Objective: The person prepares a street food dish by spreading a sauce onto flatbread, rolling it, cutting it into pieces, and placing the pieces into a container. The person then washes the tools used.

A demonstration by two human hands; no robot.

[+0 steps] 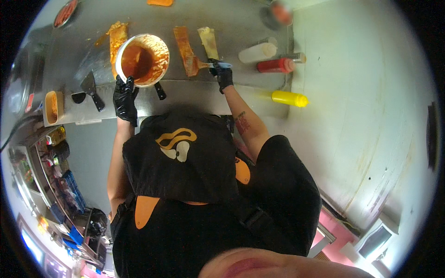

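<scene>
My left hand [126, 99], in a black glove, grips the near rim of a white tub [165, 52] with red-brown sauce [137, 64] inside. My right hand [222, 74], also gloved in black, holds a basting brush [205, 65] by its pale handle. The bristles rest on the near end of a flat food strip [182, 38] coated in sauce. Just right of it lies a pale yellow strip [208, 40] without red sauce, its near end by my right hand. Another strip [118, 34], orange and sauced, is partly hidden behind the tub.
A metal griddle [236, 21] carries the strips. On its front ledge lie a scraper [89, 85], a black handle [160, 91] and an oblong container [50, 107]. White [257, 52], red [276, 65] and yellow [289, 98] squeeze bottles are at the right, beside a wall [347, 69].
</scene>
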